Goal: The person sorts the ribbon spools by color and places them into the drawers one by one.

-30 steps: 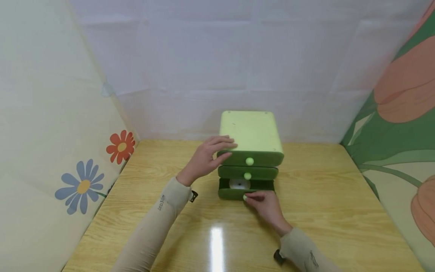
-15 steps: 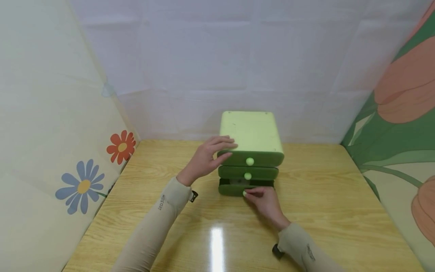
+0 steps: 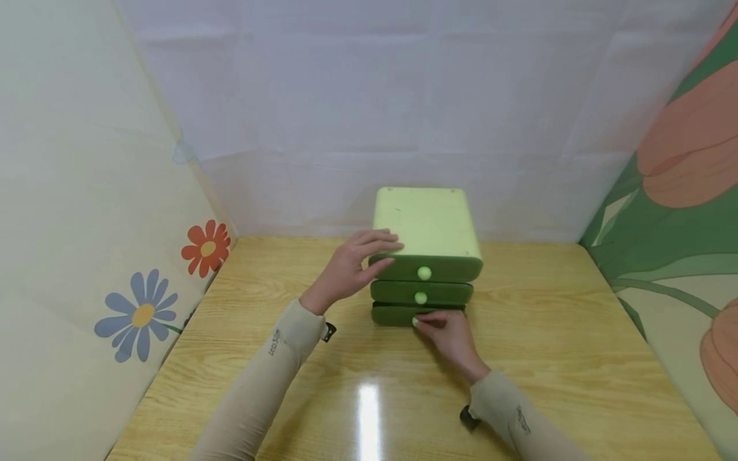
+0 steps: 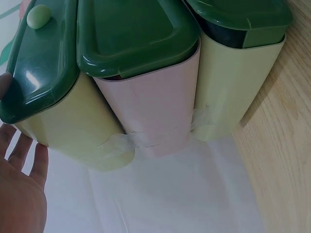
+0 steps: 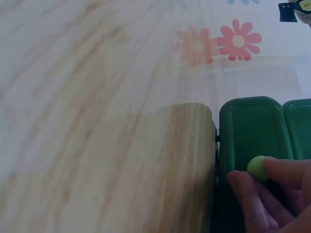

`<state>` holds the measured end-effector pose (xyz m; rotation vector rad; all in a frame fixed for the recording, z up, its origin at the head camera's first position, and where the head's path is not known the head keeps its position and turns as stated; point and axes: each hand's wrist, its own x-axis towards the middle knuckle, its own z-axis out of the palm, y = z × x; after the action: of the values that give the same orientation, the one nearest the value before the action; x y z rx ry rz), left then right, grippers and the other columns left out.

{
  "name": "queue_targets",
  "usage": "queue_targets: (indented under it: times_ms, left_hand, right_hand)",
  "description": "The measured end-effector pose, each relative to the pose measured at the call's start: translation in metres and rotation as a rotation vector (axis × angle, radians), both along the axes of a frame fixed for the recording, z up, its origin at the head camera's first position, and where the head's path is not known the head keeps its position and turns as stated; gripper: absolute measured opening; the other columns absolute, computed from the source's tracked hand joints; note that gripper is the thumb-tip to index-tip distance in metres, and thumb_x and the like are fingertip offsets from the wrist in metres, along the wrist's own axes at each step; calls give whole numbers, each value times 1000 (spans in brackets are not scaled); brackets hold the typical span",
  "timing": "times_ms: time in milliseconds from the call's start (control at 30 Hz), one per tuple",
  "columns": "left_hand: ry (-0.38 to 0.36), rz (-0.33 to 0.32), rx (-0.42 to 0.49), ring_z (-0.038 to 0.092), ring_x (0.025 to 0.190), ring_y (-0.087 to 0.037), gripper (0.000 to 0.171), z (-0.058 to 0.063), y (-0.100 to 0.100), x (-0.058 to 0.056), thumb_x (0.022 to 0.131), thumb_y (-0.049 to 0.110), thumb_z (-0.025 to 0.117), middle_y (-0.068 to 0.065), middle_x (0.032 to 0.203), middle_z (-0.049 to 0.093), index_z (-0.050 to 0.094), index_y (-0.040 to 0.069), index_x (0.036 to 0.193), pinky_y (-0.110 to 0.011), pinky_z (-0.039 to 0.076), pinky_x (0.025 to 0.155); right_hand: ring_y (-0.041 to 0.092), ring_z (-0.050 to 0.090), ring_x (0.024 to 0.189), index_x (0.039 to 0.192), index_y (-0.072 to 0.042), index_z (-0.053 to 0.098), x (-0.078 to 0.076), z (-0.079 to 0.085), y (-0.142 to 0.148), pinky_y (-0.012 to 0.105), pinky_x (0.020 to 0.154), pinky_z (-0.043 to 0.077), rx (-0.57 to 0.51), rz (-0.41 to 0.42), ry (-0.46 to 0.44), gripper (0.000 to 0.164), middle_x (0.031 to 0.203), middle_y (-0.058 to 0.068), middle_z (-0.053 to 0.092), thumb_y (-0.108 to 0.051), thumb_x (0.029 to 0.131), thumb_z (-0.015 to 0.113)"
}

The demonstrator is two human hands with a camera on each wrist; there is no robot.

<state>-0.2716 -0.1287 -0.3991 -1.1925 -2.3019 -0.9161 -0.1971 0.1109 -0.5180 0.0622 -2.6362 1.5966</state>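
A small three-tier drawer unit (image 3: 426, 221) with a pale green top and dark green drawer fronts stands on the table. My left hand (image 3: 352, 266) rests on its top left front corner, fingers laid over the top and thumb by the top drawer's front (image 3: 398, 269). Thumb and fingertips of my right hand (image 3: 452, 339) pinch the round light green knob (image 5: 257, 168) of the bottom drawer (image 3: 392, 315). That drawer stands slightly out, a narrow dark gap above its front. In the left wrist view, the middle tier's casing (image 4: 150, 107) is pink.
The wood-grain table (image 3: 553, 346) extends around the unit. A white cloth backdrop (image 3: 323, 128) hangs behind, with flower-printed panels (image 3: 52, 192) at the sides. The upper two drawers carry knobs, such as the middle knob (image 3: 421, 298).
The bottom drawer has slid inward with my right hand on its knob. A white round thing seen inside it earlier is now hidden. My left hand has stayed in place.
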Motion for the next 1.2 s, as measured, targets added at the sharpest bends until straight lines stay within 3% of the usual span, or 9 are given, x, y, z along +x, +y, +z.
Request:
queue_targets:
  times_ms: [533, 933, 1200]
  left_hand:
    - [1, 0, 2, 52, 142, -23, 32, -1, -1, 1, 102, 20, 68, -4, 140, 66, 71, 15, 133, -40, 42, 120]
    - [-18, 7, -12, 52, 142, -23, 32, 0, 0, 2, 102, 21, 69, -4, 140, 65, 71, 16, 133, -39, 42, 120]
    - [-36, 8, -31, 51, 143, -22, 32, 3, -1, 3, 103, 21, 67, -3, 142, 65, 70, 17, 134, -39, 42, 120]
  right_hand:
    - [25, 73, 104, 92, -10, 84, -8, -4, 0, 45, 101, 54, 2, 2, 52, 7, 96, 4, 81, -8, 86, 84]
    - [26, 72, 105, 93, -11, 84, -10, -5, 0, 46, 103, 53, -9, -4, 39, 8, 96, 4, 81, -8, 85, 84]
    - [24, 72, 102, 91, -10, 84, -12, -3, 0, 36, 97, 55, -1, -11, 49, 7, 95, 5, 80, -7, 85, 85]
